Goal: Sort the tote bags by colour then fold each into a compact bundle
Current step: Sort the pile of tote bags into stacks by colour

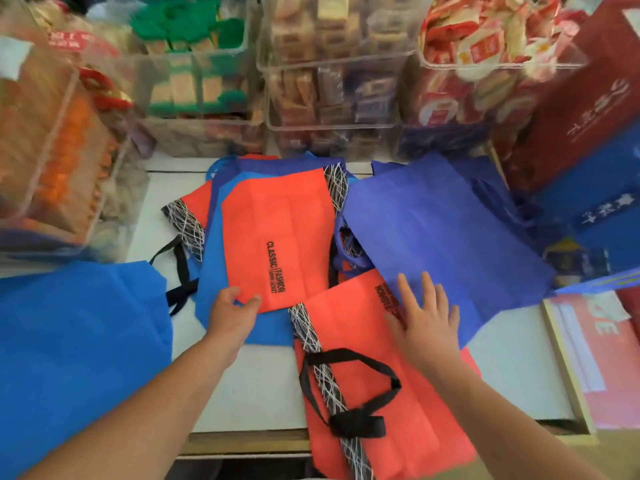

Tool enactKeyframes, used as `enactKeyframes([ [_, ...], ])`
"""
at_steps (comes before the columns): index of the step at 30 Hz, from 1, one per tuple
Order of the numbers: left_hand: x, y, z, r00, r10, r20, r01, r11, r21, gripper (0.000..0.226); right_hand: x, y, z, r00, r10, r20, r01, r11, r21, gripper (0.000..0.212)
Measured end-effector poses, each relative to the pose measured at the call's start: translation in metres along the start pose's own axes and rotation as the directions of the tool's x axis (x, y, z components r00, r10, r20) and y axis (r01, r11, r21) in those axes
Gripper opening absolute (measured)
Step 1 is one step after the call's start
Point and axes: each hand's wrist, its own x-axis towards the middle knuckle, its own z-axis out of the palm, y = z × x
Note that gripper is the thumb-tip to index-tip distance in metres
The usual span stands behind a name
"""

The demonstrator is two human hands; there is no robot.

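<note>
- The printed orange tote bag (pixel 277 230) lies on top of the heap at the middle of the white table (pixel 249 382); a light blue bag (pixel 211 271) is under it, a violet-blue bag (pixel 433 230) lies at 2 o'clock, and a second orange bag (pixel 398 403) lies at 5 o'clock, hanging over the near edge.
- The left hand (pixel 235 306) pinches the printed bag's near-left corner, thumb and fingers curled on the cloth; the right hand (pixel 429 317) lies flat with its fingers spread, on the near edge of the violet-blue bag where it overlaps the second orange bag, gripping nothing.
- The bags look like thin non-woven cloth: light, limp and creased; likely to slide over one another, so a corner pinch should lift one bag off while a flat palm steadies the rest; nothing fragile.
- The printed bag's visible panel runs long from 12 to 6, slightly tilted; its lettering reads sideways along that line; the scribble-patterned band sits on its 3 o'clock edge.
- The second orange bag runs from 11 to 5, its black handle (pixel 349 386) looped towards 6.
</note>
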Motion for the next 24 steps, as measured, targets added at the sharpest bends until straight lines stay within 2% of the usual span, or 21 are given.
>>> enactKeyframes([
  [3,0.025,-0.001,-0.002,0.999,-0.026,-0.037,0.024,0.998,-0.059,0.07,0.019,0.014,0.0,0.999,0.044,0.014,-0.043,0.998,-0.045,0.077],
  [5,0.038,0.001,-0.003,0.998,-0.046,-0.042,0.043,0.997,-0.066,0.077,0.028,0.017,-0.001,0.998,-0.053,0.04,0.058,0.991,-0.122,0.084],
  [6,0.043,0.003,-0.002,0.998,-0.053,-0.043,0.05,0.997,-0.065,0.073,0.031,0.015,-0.002,0.993,-0.111,0.042,0.116,0.981,-0.153,0.085],
  [7,0.046,0.004,-0.001,0.998,-0.052,-0.047,0.049,0.997,-0.068,0.058,0.034,0.011,-0.002,0.99,-0.137,0.045,0.142,0.977,-0.161,0.083],
  [9,0.045,0.006,0.002,0.999,-0.004,-0.05,0.002,0.999,-0.045,0.024,0.043,0.004,0.0,0.997,-0.072,0.043,0.076,0.991,-0.109,0.078],
  [12,0.036,0.004,0.001,0.995,0.098,0.018,-0.098,0.995,0.009,0.015,0.061,-0.002,0.0,1.0,0.009,0.014,-0.008,0.997,-0.082,0.065],
  [15,0.033,-0.002,-0.011,0.988,0.152,0.037,-0.15,0.988,-0.034,0.008,0.081,0.008,-0.01,0.995,0.101,0.005,-0.101,0.995,-0.006,0.055],
  [18,0.027,0.007,-0.033,0.972,0.211,-0.107,-0.22,0.972,-0.078,0.009,0.102,0.017,-0.032,0.97,0.242,0.033,-0.244,0.967,0.076,0.054],
  [20,0.017,0.024,-0.05,0.934,0.274,-0.229,-0.288,0.957,-0.026,0.012,0.103,0.011,-0.043,0.968,0.251,-0.018,-0.249,0.964,0.091,0.057],
  [22,0.002,0.045,-0.066,0.875,0.341,-0.345,-0.355,0.935,0.024,0.012,0.086,-0.011,-0.05,0.979,0.153,-0.136,-0.127,0.975,0.185,0.06],
  [24,-0.012,0.067,-0.078,0.826,0.339,-0.451,-0.391,0.92,-0.024,0.015,0.056,-0.047,-0.052,0.972,0.069,-0.224,0.028,0.915,0.403,0.054],
])
